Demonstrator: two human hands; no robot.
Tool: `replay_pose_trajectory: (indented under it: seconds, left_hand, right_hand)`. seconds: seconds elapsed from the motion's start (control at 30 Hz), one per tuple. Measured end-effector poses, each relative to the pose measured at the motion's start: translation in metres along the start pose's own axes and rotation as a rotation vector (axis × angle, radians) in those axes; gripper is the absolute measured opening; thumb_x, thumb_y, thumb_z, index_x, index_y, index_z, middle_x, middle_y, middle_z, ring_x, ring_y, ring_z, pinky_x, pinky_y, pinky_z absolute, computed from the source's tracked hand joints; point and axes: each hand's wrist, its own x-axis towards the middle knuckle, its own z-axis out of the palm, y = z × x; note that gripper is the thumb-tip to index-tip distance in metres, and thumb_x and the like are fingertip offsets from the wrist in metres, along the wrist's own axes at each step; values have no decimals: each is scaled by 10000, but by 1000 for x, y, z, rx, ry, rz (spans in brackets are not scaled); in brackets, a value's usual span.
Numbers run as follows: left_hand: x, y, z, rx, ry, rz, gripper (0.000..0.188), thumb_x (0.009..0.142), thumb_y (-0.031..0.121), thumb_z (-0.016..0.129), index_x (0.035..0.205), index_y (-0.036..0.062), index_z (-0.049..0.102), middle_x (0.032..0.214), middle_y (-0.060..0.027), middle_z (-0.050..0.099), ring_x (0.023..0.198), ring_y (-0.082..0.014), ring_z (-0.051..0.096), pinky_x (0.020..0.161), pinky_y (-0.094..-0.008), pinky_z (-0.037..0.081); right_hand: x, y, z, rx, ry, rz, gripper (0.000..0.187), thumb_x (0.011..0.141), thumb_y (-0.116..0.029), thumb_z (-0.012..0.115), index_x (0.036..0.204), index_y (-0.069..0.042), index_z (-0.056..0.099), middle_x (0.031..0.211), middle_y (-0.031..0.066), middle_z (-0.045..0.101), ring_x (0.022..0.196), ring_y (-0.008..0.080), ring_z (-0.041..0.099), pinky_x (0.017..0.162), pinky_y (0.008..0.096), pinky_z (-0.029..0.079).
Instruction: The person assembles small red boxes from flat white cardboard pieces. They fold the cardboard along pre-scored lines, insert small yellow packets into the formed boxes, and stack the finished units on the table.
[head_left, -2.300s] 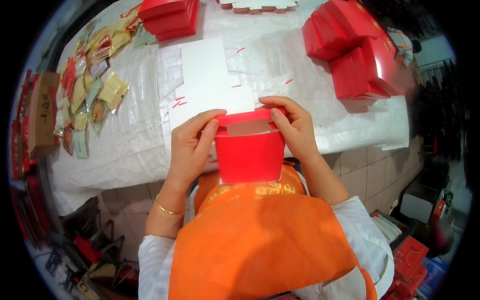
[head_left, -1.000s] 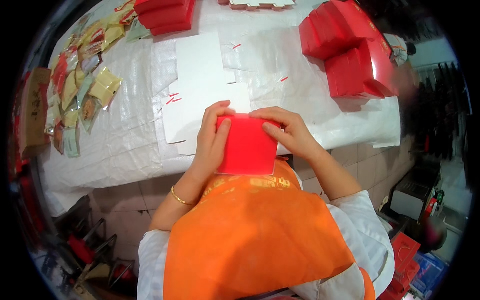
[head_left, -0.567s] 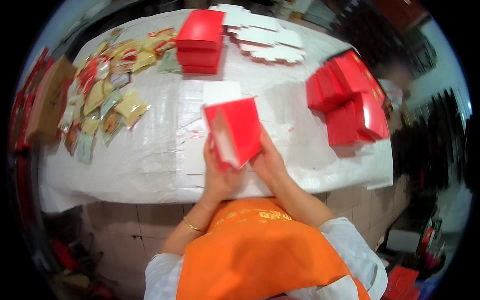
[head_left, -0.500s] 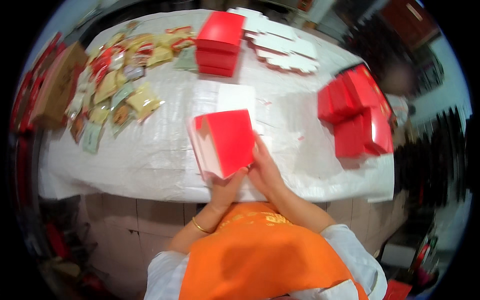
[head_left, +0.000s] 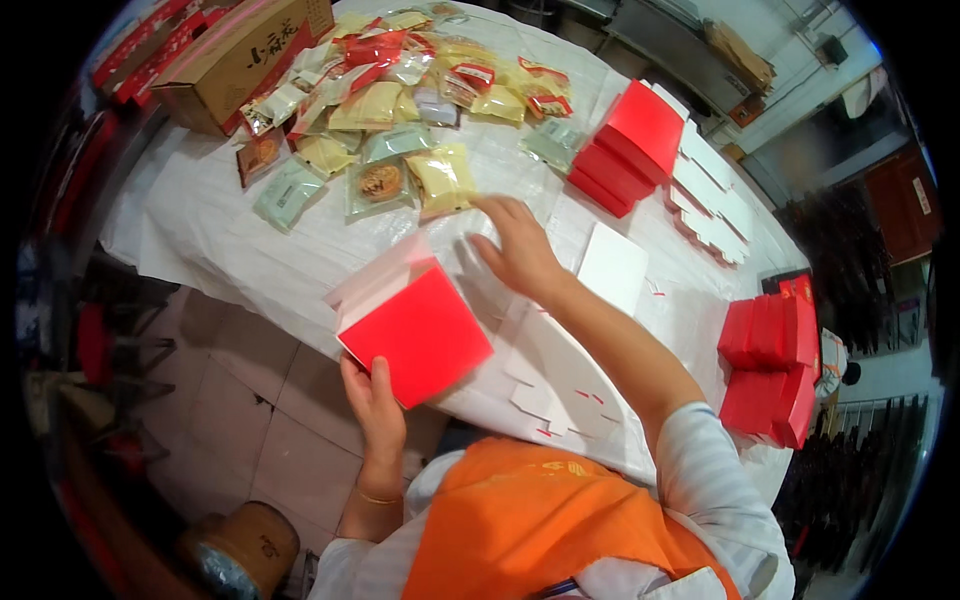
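My left hand [head_left: 375,410] grips a red cardboard box [head_left: 418,330] by its lower edge, the thumb on the red face. The box is tilted, and its white inside shows along the upper left side. My right hand [head_left: 522,245] is stretched toward the snack packets with its fingers apart and nothing in it. Its fingertips are beside a pale yellow packet [head_left: 442,178]; whether they touch is hard to tell. Close by lie a clear packet with a round brown pastry [head_left: 380,183] and a pale green packet [head_left: 290,193]. More packets are heaped behind them.
A brown carton [head_left: 235,75] stands at the far left. Stacked red boxes [head_left: 630,145] sit beyond my right hand, beside flat white box blanks [head_left: 712,195]. More red boxes [head_left: 765,375] are at the right. White card pieces [head_left: 550,385] lie near the front of the white-covered table [head_left: 200,250].
My right hand has let go of the red box and reached forward to the packets. My left hand now holds the box alone, farther left. The view has turned left.
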Motion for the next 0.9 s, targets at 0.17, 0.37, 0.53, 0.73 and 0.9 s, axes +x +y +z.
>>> replay_pose_trajectory:
  seconds: [0.17,0.37,0.53,0.73,0.9]
  left_hand:
    - [-3,9,0,32,-33,-127,445,1000,51,493,1417,-47,374,1327,-127,524,1172,-178,529,1037,-324,420]
    - [1,1,7,20,-158,-247,491,976,2,526,1430,-72,354,1378,-167,511,1276,-192,494,1083,-336,397]
    - [-3,-6,16,18,-241,-274,484,980,18,543,1422,-76,367,1357,-163,531,1262,-194,508,1080,-332,400]
    - [-5,-5,43,11,-411,-296,489,982,29,551,1425,-76,373,1356,-159,530,1257,-194,513,1085,-343,403]
    - [-18,2,67,-71,-555,-344,492,980,27,542,1432,-69,373,1369,-158,518,1252,-197,517,1083,-347,411]
  right_hand:
    - [73,32,73,-318,-31,-85,879,749,-358,826,1438,-11,403,1396,262,479,1329,434,435,1114,468,391]
    - [101,46,73,-317,-266,-11,774,759,-305,814,1369,10,458,1241,212,605,1120,395,597,924,440,523]
    - [78,55,3,2,-245,169,558,878,-236,750,1310,29,515,1135,136,684,977,288,682,856,360,548]
    - [-18,-4,-126,837,-55,206,448,929,-146,711,1320,2,551,1171,65,673,1072,159,632,942,329,521]
    - [-51,-43,-166,428,-209,106,399,874,-151,751,1215,-63,564,1068,145,680,970,323,686,836,380,533]
